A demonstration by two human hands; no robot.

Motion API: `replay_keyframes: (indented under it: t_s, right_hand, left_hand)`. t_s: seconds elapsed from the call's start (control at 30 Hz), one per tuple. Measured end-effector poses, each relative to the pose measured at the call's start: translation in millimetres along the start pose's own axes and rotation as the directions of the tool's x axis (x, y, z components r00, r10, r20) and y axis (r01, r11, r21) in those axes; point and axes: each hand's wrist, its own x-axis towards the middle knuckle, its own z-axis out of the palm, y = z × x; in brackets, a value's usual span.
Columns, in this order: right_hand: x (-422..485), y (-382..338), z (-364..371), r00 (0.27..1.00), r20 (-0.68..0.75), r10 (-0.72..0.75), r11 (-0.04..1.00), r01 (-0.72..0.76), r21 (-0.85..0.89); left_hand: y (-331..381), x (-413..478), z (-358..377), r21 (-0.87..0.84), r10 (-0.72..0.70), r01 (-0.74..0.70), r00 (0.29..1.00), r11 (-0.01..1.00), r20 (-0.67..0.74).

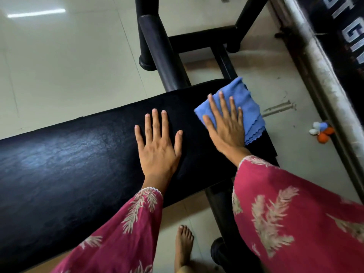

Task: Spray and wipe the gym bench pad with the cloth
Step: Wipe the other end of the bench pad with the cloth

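Observation:
The black gym bench pad [78,154] runs from the lower left to the middle right of the head view. A folded blue cloth [249,107] lies on its right end. My right hand [226,125] presses flat on the cloth with fingers spread. My left hand [157,142] rests flat on the bare pad just left of the cloth, fingers apart and holding nothing. No spray bottle is in view.
The bench's black metal frame [163,56] and padded roller stand behind the pad. A metal rail [315,66] runs along the right. Small white, blue and orange balls [321,131] lie on the tiled floor. My bare foot [183,245] stands below the pad.

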Motion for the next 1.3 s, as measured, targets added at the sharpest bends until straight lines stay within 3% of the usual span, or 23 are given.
replay_keyframes:
  t_s: [0.07, 0.1, 0.2, 0.27, 0.43, 0.6, 0.8, 0.93, 0.97, 1.1, 1.2, 1.23, 1.3]
  right_hand:
    - [10, 13, -2, 0.991, 0.031, -0.129, 0.991, 0.129, 0.022]
    - [21, 20, -3, 0.993, 0.022, -0.112, 0.992, 0.111, 0.053]
    - [40, 17, -4, 0.994, -0.027, 0.104, 0.992, -0.101, 0.076]
    - [37, 1, -3, 0.988, -0.028, 0.153, 0.986, -0.151, 0.067]
    - [31, 6, -6, 0.986, 0.033, -0.164, 0.986, 0.164, 0.016]
    - [61, -3, -8, 0.994, -0.003, 0.106, 0.993, -0.105, 0.060]
    - [45, -10, -9, 0.973, 0.046, -0.226, 0.974, 0.226, 0.010]
    - [58, -24, -5, 0.999, -0.028, 0.045, 0.997, -0.043, 0.060]
    - [54, -30, -4, 0.999, -0.024, 0.046, 0.998, -0.045, 0.053]
    - [15, -45, -3, 0.968, 0.007, -0.251, 0.968, 0.251, 0.025]
    - [11, -38, -4, 0.871, 0.061, -0.487, 0.871, 0.490, -0.034]
    - [16, -34, -4, 0.850, 0.071, -0.521, 0.850, 0.525, -0.052]
    - [20, -31, -6, 0.906, 0.066, -0.419, 0.906, 0.422, -0.035]
  left_hand:
    - [-1, 1, 1, 0.009, 0.004, -0.004, 1.000, 1.000, -0.002]
    - [-1, 1, 1, 0.010, 0.003, -0.003, 1.000, 1.000, 0.000]
    - [-1, 1, 0, 0.015, 0.004, -0.004, 1.000, 1.000, -0.009]
    - [-1, 1, 1, 0.011, 0.001, -0.001, 1.000, 1.000, -0.011]
    - [-1, 1, 1, 0.016, 0.000, 0.000, 1.000, 1.000, -0.003]
    - [-3, 1, 1, 0.012, -0.002, 0.002, 1.000, 1.000, -0.007]
    - [-2, 2, 1, 0.011, -0.002, 0.002, 1.000, 1.000, -0.008]
    - [-5, 1, 2, 0.014, -0.001, 0.001, 1.000, 1.000, -0.005]
    - [-4, 2, 0, 0.002, 0.005, -0.005, 1.000, 1.000, 0.003]
    - [-18, 5, -15, -0.159, 0.009, -0.014, 0.999, 0.987, -0.032]
    - [-53, -1, -23, -0.111, -0.130, 0.121, 0.988, 0.986, -0.081]
    - [-60, -4, -23, -0.081, -0.147, 0.142, 0.987, 0.987, -0.060]
    - [-63, -7, -20, -0.025, -0.124, 0.124, 0.992, 0.992, -0.027]
